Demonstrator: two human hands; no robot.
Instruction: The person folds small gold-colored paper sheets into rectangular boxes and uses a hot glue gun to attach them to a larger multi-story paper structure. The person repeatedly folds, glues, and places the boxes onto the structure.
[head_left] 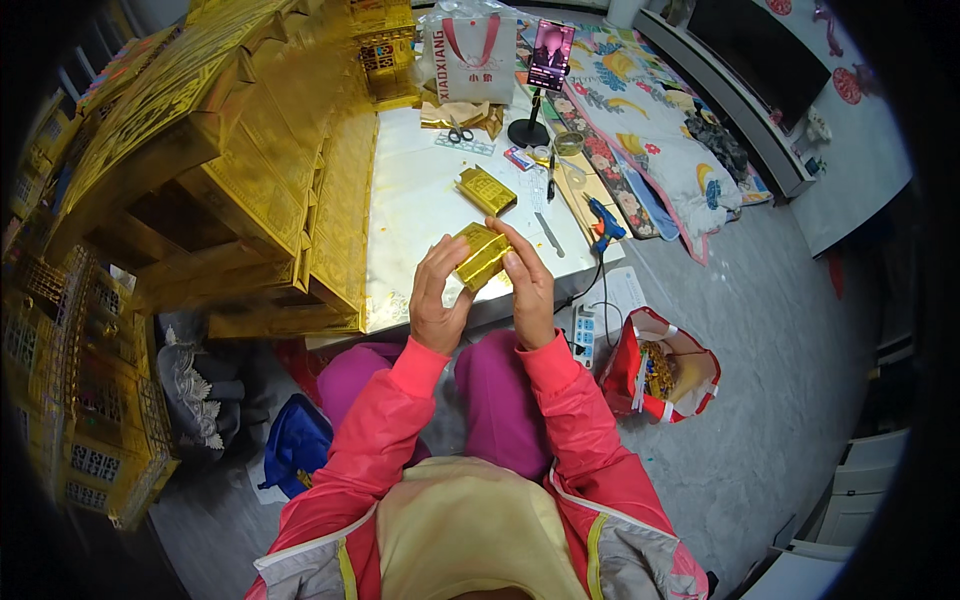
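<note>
A small shiny gold paper box (484,258) is held between my two hands above the near edge of the white table. My left hand (438,295) has its fingers on the box's left side. On the right side, my right hand (530,285) grips it with thumb and fingers. Just beyond lies a second gold box (486,190), resting tilted on the table. A grey knife-like tool (549,235) lies right of my hands, and a blue glue gun (605,222) is farther right, its cord running down toward a power strip.
Large gold model buildings (230,160) fill the left. Scissors (459,133), a white gift bag (474,60) and a phone (551,55) on a black stand are at the back of the table (405,200). A red bag (660,370) and the power strip (584,330) sit right, below the table.
</note>
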